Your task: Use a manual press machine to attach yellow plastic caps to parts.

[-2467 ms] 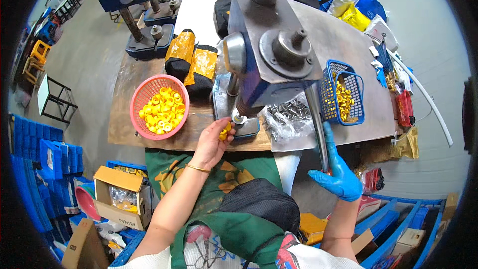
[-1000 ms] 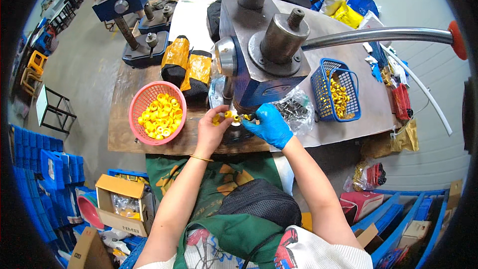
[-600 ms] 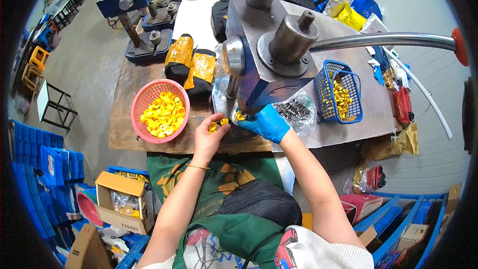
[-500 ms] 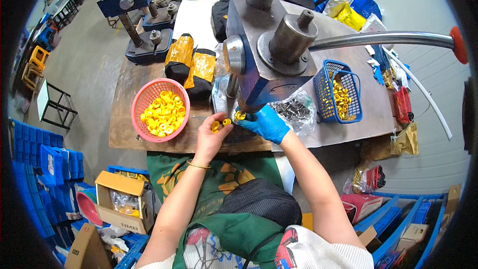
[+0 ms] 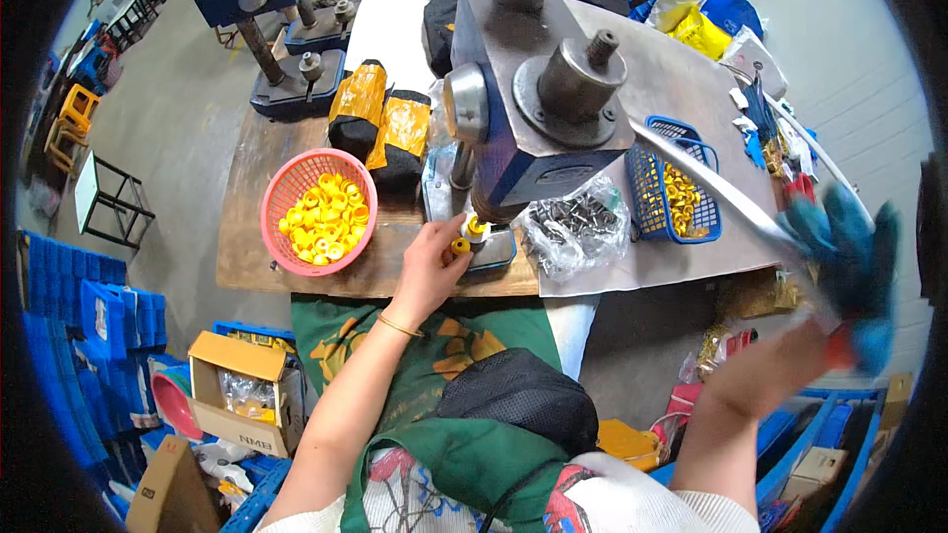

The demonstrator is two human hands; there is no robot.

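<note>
- a cardboard box (image 5: 244, 390) is sitting on the floor at the far left, among stacked blue crates (image 5: 69, 311).
- a pink basket (image 5: 318, 212) full of small yellow caps is resting on the wooden table (image 5: 247, 237), left of the press.
- two dark bundles wrapped in orange film (image 5: 385, 128) are standing behind the basket, leaning on each other.
- the left hand (image 5: 427, 266) is reaching up over the table edge, its fingers pinching a yellow cap (image 5: 460, 246) right at the press base (image 5: 494, 249); a second yellow cap (image 5: 477, 227) is sitting on the base under the ram.
- the big grey and blue press (image 5: 538, 109) is looming over that spot and is hiding much of the table behind it.
- a clear bag of small dark metal parts (image 5: 576, 227) is lying just right of the base, crowding it.
- a blue wire basket (image 5: 676, 192) with yellow parts is standing further right on the grey sheet.
- the long lever (image 5: 711, 188) is slanting down across the blue basket toward the right.
- the right hand (image 5: 839, 266), in a blue glove, is blurred at the lever's end; it is looking wrapped around the handle, but how tightly i cannot tell.
</note>
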